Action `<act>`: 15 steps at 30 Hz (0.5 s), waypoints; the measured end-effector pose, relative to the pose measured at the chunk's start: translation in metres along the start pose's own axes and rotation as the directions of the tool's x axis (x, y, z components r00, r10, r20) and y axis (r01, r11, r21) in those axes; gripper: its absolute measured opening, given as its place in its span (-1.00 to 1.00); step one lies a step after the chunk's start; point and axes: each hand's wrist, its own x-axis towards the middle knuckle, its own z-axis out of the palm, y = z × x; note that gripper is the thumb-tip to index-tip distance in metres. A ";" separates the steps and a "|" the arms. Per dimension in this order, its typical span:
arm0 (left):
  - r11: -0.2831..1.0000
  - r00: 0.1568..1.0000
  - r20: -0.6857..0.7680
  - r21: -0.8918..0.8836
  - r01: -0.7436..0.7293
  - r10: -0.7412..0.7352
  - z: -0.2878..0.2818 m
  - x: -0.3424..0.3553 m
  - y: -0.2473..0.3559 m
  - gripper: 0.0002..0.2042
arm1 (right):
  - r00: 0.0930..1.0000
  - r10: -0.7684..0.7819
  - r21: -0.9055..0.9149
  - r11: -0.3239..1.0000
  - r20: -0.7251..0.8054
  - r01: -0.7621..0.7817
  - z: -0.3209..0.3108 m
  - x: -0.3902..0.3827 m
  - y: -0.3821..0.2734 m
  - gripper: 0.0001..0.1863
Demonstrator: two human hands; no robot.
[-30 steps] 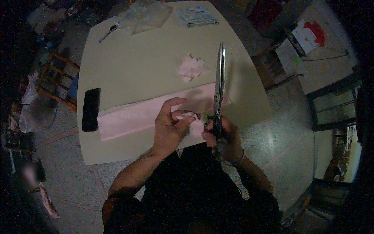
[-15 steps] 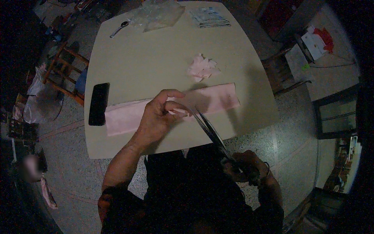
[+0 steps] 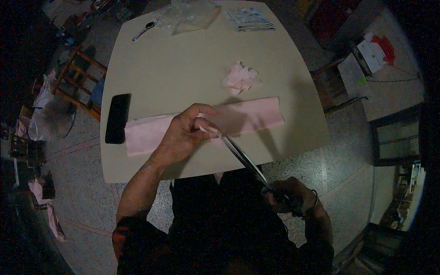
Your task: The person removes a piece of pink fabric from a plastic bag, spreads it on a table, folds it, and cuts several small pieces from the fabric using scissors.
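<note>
My left hand (image 3: 183,135) pinches a small piece of pink fabric (image 3: 210,130) between thumb and fingers, above the table. My right hand (image 3: 291,196) grips the dark handles of long scissors (image 3: 247,160). Their blades lie almost together, with the tips at the small pink piece beside my left fingertips. Beneath my left hand, a long folded strip of pink fabric (image 3: 259,113) stretches across the table; my hand hides its middle. Beyond the strip sits a small heap of pink cut pieces (image 3: 242,78).
A black phone (image 3: 118,118) lies by the strip's left end on the pale table (image 3: 183,64). Along the far edge are a wristwatch (image 3: 144,31), a clear plastic bag (image 3: 192,18) and a folded patterned cloth (image 3: 250,19). A wooden chair (image 3: 79,81) stands at the left.
The scissor blades have closed from apart to nearly together, their tips coming left to the small pink piece. My left hand stays almost in place; the whole view has shifted slightly.
</note>
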 end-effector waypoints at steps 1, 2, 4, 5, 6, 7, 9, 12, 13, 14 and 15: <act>0.999 1.000 0.002 0.022 -0.023 0.023 -0.003 -0.003 -0.002 -0.61 | 0.997 -0.076 -0.042 0.996 -0.006 0.076 0.001 0.004 0.003 -0.95; 1.000 1.000 0.007 0.023 -0.021 0.021 -0.005 -0.006 -0.003 -0.60 | 0.988 -0.152 -0.084 0.985 -0.011 0.151 0.003 0.007 0.006 -0.95; 1.000 0.999 0.031 0.017 -0.020 0.020 -0.008 -0.007 -0.005 -0.59 | 0.999 -0.054 0.078 0.996 0.005 0.053 0.007 0.006 0.012 -0.94; 1.000 0.999 0.034 -0.003 0.002 -0.002 -0.007 -0.007 -0.004 -0.58 | 1.000 0.000 0.156 0.988 0.015 -0.003 0.009 0.004 0.014 -0.94; 0.999 0.999 0.037 -0.022 0.025 -0.024 -0.006 -0.008 -0.003 -0.57 | 1.000 0.001 0.110 0.994 0.016 -0.003 0.008 0.004 0.012 -0.93; 0.998 0.998 0.038 -0.039 0.049 -0.048 -0.005 -0.008 -0.001 -0.56 | 1.000 0.000 0.065 0.998 0.019 -0.001 0.007 0.005 0.010 -0.92; 0.999 0.999 0.017 -0.001 0.039 -0.039 -0.004 -0.012 0.004 -0.61 | 0.995 0.003 0.073 0.997 0.099 -0.010 0.005 0.007 0.017 -0.78; 0.997 0.995 0.095 0.072 0.004 -0.011 -0.007 -0.006 0.000 -0.56 | 0.984 -0.009 0.090 0.996 0.177 -0.007 -0.001 0.001 0.029 -0.63; 0.994 0.992 0.128 0.108 -0.008 -0.006 -0.008 -0.005 -0.002 -0.52 | 0.990 -0.054 0.011 0.999 0.127 0.053 0.002 0.004 0.020 -0.77; 0.989 0.989 0.147 0.146 -0.003 -0.019 -0.008 -0.004 -0.002 -0.55 | 0.992 -0.101 -0.070 0.992 0.079 0.107 0.003 0.005 0.015 -0.90; 0.983 0.985 0.168 0.182 0.000 -0.032 -0.007 -0.002 0.001 -0.57 | 0.991 -0.102 -0.067 0.992 0.083 0.108 0.002 0.005 0.014 -0.91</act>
